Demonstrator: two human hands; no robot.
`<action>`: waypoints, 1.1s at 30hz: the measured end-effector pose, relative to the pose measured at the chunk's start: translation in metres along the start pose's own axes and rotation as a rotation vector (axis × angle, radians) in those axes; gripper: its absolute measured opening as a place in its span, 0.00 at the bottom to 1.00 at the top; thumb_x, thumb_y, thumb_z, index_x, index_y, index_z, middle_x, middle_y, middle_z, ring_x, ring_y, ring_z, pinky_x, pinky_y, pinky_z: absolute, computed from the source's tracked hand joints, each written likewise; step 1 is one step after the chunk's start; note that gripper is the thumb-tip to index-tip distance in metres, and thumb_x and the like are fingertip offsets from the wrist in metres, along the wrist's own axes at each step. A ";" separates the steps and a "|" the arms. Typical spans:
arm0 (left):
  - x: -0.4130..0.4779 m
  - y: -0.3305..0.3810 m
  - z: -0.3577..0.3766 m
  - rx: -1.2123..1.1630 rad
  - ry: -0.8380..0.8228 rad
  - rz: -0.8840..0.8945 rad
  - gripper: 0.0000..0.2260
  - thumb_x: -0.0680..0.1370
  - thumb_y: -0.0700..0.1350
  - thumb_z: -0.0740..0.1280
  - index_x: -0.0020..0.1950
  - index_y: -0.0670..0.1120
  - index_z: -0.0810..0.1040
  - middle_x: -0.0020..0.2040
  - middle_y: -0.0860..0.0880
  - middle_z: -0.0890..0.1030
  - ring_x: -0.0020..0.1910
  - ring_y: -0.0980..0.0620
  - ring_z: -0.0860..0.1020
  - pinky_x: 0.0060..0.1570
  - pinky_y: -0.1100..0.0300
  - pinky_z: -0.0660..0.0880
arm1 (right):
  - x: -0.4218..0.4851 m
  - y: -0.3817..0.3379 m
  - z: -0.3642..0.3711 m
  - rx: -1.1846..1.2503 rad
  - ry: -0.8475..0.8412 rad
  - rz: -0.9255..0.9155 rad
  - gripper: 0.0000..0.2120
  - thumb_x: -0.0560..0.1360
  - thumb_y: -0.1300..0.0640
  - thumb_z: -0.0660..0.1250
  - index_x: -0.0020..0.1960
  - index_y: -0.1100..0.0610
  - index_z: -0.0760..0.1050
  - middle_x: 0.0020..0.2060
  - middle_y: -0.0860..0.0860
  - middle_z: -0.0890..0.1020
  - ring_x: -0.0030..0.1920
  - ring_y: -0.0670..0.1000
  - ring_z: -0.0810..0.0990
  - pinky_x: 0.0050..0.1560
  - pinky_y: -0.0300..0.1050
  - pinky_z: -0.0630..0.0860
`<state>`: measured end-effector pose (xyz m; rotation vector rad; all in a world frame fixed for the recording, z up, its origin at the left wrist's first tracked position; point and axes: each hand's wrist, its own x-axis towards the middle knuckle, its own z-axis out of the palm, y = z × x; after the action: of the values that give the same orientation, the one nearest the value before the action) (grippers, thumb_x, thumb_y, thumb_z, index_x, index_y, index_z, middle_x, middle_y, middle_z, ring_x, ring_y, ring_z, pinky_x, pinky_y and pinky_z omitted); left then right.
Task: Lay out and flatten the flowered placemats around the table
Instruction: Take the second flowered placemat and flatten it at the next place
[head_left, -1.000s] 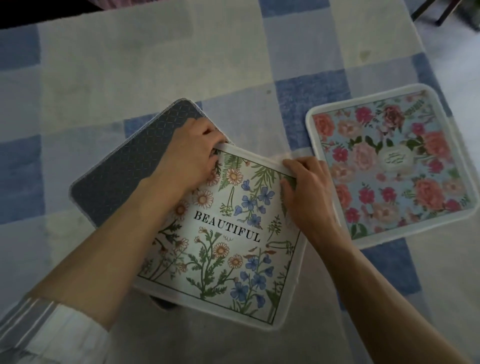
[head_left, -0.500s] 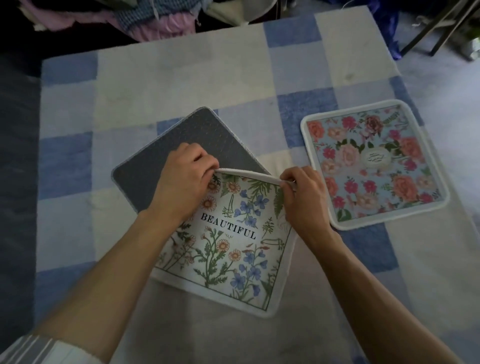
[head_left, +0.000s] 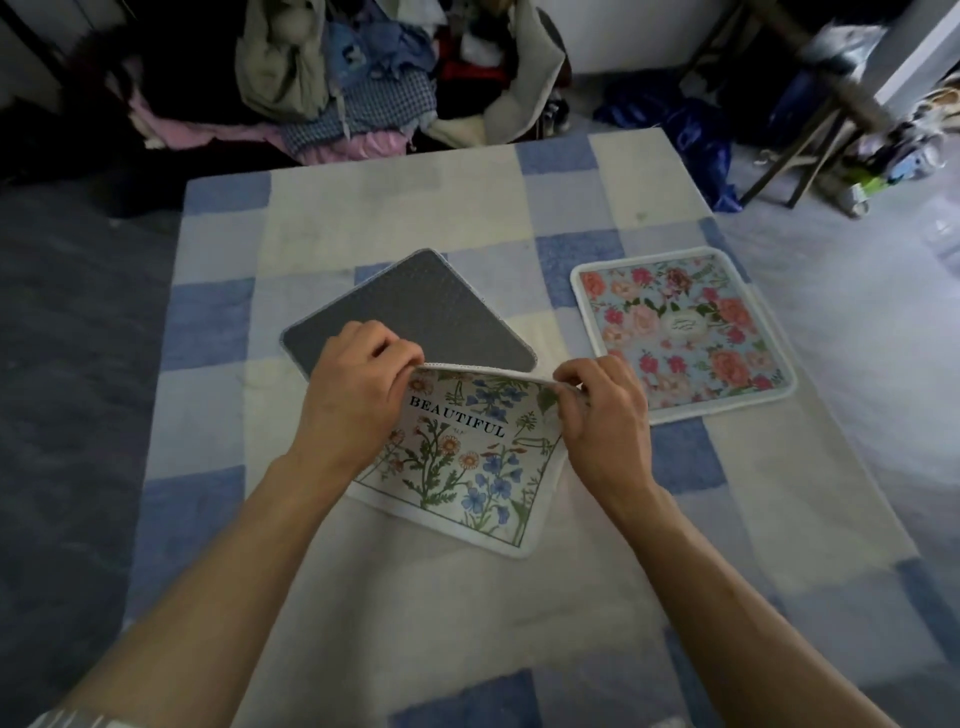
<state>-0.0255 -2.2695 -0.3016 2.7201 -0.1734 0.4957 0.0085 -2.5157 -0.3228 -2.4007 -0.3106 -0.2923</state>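
Head view. Left fingers (head_left: 387, 349) are curled and pinch the far edge of the wildflower mat (head_left: 467, 467) at its left corner; left hand (head_left: 358, 400) is knuckles up. Right fingers (head_left: 576, 375) are curled likewise and pinch the same edge at its right corner; right hand (head_left: 608, 421) is knuckles up.

Far edge is lifted and stretched between my two grips. Near corner rests on the cloth (head_left: 363, 218), pointing toward me. Print faces up: the word BEAUTIFUL, blue and orange flowers, white border. Mat sits mid-table, turned diamond-wise.

Just behind it the grey mat (head_left: 426, 312) lies flat, underside up, with its near part hidden by the lifted edge and my left hand.

To the right the rose mat (head_left: 680, 332) lies flat, print up, just beside my right hand; contact, cannot tell.

Cloth is checked blue and cream. Past the table's far edge is a heap of clothes (head_left: 332, 78).
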 end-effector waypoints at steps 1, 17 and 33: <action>-0.007 0.003 -0.005 0.000 0.017 0.009 0.03 0.78 0.39 0.68 0.49 0.41 0.81 0.43 0.44 0.76 0.43 0.46 0.72 0.40 0.48 0.70 | -0.006 -0.003 -0.005 -0.007 0.002 -0.016 0.02 0.75 0.63 0.68 0.46 0.57 0.78 0.41 0.49 0.76 0.43 0.51 0.73 0.45 0.48 0.72; -0.092 0.081 -0.085 0.106 0.217 0.101 0.03 0.78 0.37 0.68 0.50 0.39 0.81 0.43 0.42 0.77 0.42 0.44 0.73 0.39 0.47 0.71 | -0.084 -0.030 -0.081 0.050 0.110 -0.201 0.03 0.77 0.63 0.66 0.47 0.57 0.77 0.43 0.51 0.76 0.44 0.47 0.71 0.45 0.38 0.68; -0.195 0.218 -0.118 0.171 0.332 -0.013 0.02 0.77 0.37 0.69 0.49 0.39 0.81 0.43 0.42 0.78 0.43 0.44 0.74 0.41 0.51 0.71 | -0.162 -0.005 -0.185 0.170 0.050 -0.398 0.03 0.77 0.61 0.66 0.49 0.57 0.78 0.44 0.49 0.76 0.47 0.47 0.72 0.48 0.36 0.68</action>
<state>-0.2846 -2.4162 -0.1962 2.7475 -0.0251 0.9877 -0.1693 -2.6577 -0.2306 -2.1474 -0.7617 -0.4830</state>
